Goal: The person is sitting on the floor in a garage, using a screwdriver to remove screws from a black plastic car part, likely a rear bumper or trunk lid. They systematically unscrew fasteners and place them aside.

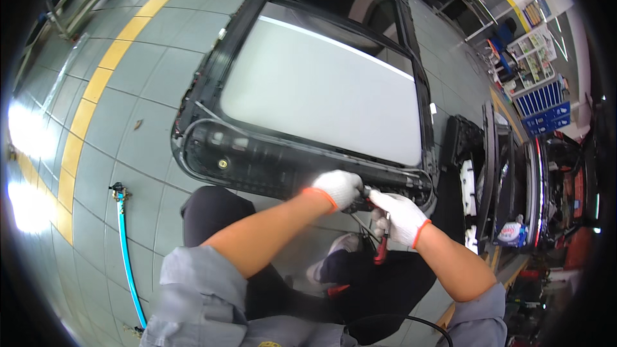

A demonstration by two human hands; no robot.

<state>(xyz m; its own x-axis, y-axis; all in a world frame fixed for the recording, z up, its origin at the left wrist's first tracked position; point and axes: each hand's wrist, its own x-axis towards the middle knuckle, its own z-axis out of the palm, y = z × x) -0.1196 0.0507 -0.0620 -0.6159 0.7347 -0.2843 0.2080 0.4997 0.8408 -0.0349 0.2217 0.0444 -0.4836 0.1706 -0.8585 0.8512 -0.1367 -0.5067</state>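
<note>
A large black vehicle door or liftgate panel [270, 159] with a dark window at its top and a pale sheet-like area [323, 86] in its middle lies before me on the floor. At its near edge, right of centre, both my hands in white knit gloves with orange cuffs come together. The fingers of my left hand [337, 189] are closed on a small dark part [366, 191], too small to identify. My right hand [397, 217] touches that part with its fingertips and holds a red-handled tool [382, 250], its handle pointing down. Wires [361, 224] hang below the hands.
A strip with a bright blue covering [125, 250] lies on the tiled floor at left, near a yellow floor line [111, 55]. A metal trolley [87, 5] stands at upper left. Dark vehicle panels [503, 168] stand at right. A black cable [414, 319] crosses near my lap.
</note>
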